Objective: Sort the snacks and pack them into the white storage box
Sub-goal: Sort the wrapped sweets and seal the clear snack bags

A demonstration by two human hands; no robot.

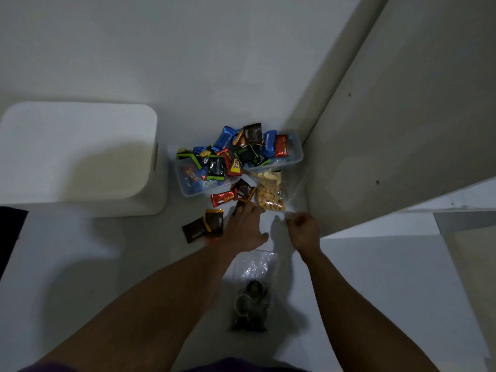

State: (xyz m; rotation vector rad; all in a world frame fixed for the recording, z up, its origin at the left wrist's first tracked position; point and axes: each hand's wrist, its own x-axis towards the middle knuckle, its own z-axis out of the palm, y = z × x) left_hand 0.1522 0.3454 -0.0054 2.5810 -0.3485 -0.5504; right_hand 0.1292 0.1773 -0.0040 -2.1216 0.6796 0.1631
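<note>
A white storage box (80, 157) with its lid on stands at the left. Two clear tubs (292, 159) by the wall corner overflow with several wrapped snacks (241, 151) in blue, red, black and yellow. Loose on the floor lie a red bar (224, 198), two brown packets (206, 226) and a clear bag of pale nuts (269, 197). My left hand (245, 226) reaches forward with straight fingers onto a brown packet (243, 204). My right hand (304, 229) pinches the edge of a thin clear bag (291, 214), fingers curled.
A clear zip bag with dark round pieces (252, 296) lies on the white floor between my forearms. A grey wall (402, 130) rises at the right, close to the tubs. A dark object (10, 237) sits at the left edge.
</note>
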